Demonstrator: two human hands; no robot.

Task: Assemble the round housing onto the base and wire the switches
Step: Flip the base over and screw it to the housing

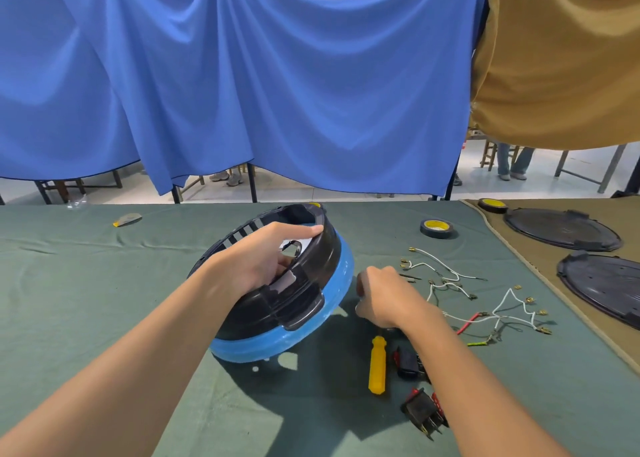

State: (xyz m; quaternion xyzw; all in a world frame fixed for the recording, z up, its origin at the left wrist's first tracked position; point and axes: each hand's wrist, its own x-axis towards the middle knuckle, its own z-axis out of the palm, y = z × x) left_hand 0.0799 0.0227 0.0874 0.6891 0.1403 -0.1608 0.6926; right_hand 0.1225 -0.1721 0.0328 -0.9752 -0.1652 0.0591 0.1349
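Housing [277, 283]: mid-table [86, 300], tilted, its right side raised off the cloth; left hand [263, 259] on its upper rim
Right hand [381, 297]: just right of the housing, low over the table
Screwdriver [376, 366]: near edge, before the right hand
Switches [422, 411]: right of the screwdriver, nearer the near edge
Wires [450, 280]: right of the right hand
Tape roll [436, 228]: behind the wires, toward the far edge
Two covers [561, 229]: at the right edge
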